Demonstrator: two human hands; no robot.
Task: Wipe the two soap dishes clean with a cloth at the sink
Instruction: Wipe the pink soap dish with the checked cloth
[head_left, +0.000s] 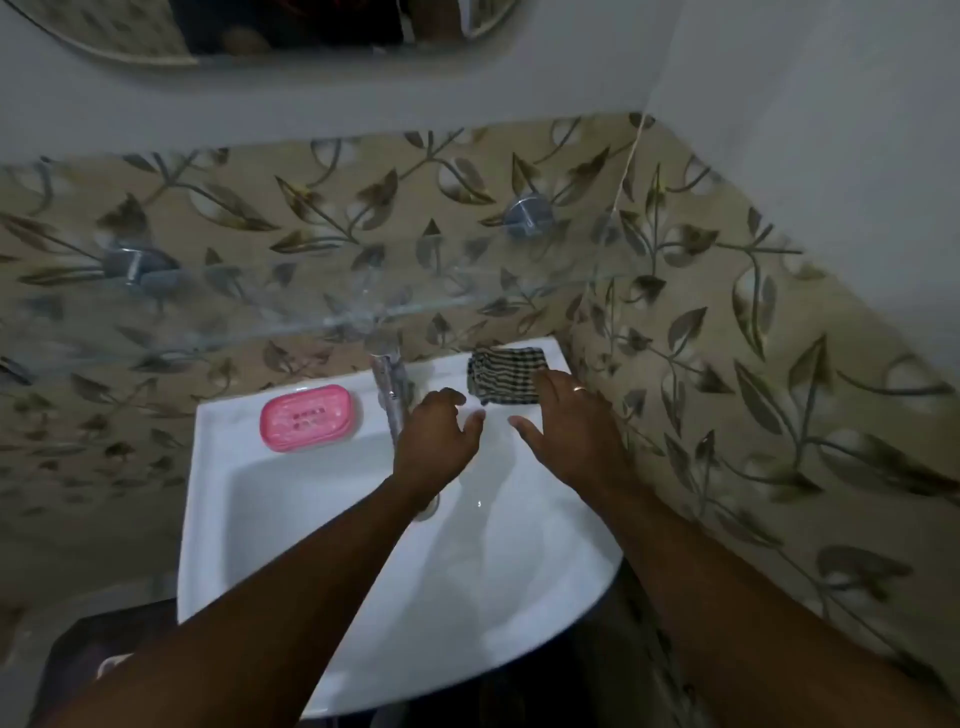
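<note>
A pink soap dish (310, 417) lies on the back left ledge of the white sink (218, 499). A folded black-and-white checked cloth (504, 371) rests on the back right ledge. My right hand (569, 431) hovers just in front of the cloth, fingers spread, its fingertips overlapping the cloth's near edge. My left hand (434, 441) is over the basin beside the chrome tap (390, 387), fingers apart and holding nothing. Only one soap dish is in sight.
A glass shelf (291, 317) on round chrome mounts juts out from the leaf-patterned tiled wall above the tap. The tiled side wall stands close on the right. A mirror's lower edge (249, 52) shows at the top. Dark objects sit under the sink at lower left.
</note>
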